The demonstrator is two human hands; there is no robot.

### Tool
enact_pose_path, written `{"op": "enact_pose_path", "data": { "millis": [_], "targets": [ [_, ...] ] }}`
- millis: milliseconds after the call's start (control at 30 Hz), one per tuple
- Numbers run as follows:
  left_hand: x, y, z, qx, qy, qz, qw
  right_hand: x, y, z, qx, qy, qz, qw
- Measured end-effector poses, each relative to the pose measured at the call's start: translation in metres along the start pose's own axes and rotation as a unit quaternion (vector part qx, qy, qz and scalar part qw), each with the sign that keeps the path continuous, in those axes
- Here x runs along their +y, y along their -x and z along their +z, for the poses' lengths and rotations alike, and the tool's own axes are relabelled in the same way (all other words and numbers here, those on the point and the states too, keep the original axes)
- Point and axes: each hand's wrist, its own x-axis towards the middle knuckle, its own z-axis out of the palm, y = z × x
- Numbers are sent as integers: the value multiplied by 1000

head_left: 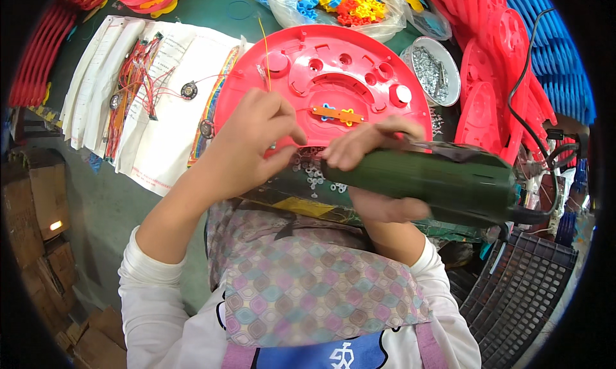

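My right hand (378, 167) is wrapped round a dark green, corded electric screwdriver (443, 182), which lies sideways with its tip toward my left hand. My left hand (253, 141) has thumb and forefinger closed together near that tip; whatever is between them is too small to make out. Just beyond both hands lies a red round plastic housing (305, 45) with moulded posts and holes. An orange strip (338, 115) with a blue and a yellow flower-shaped piece sits in it. Small white washer-like parts (313, 176) and screws are scattered at the table edge below my hands.
A white bowl of screws (430, 74) stands right of the housing. Behind is a clear bag of coloured plastic pieces (343, 3). Wired speakers (188, 90) lie on paper sheets (173, 132) at left. Red shells (484, 80) and blue parts (555, 55) are stacked right, beside a black cord (513, 90).
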Motion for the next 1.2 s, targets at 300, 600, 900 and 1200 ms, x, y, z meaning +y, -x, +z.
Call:
{"op": "enact_pose_path", "data": {
  "millis": [300, 600, 900, 1200],
  "targets": [
    [5, -23, 25, 14, -18, 72, 997, -34, -24, -23, 8, -20, -115, 993],
    [10, -55, 38, 19, -17, 16, 1000, -33, -45, -43, 10, 10, -136, 991],
    [-2, -62, 47, 35, -45, 33, 998, -26, -52, -33, 68, 141, -42, 987],
    [-6, -62, 58, 40, -130, -13, 991, -16, -60, -33, 25, 145, 29, 989]
  ]
}}
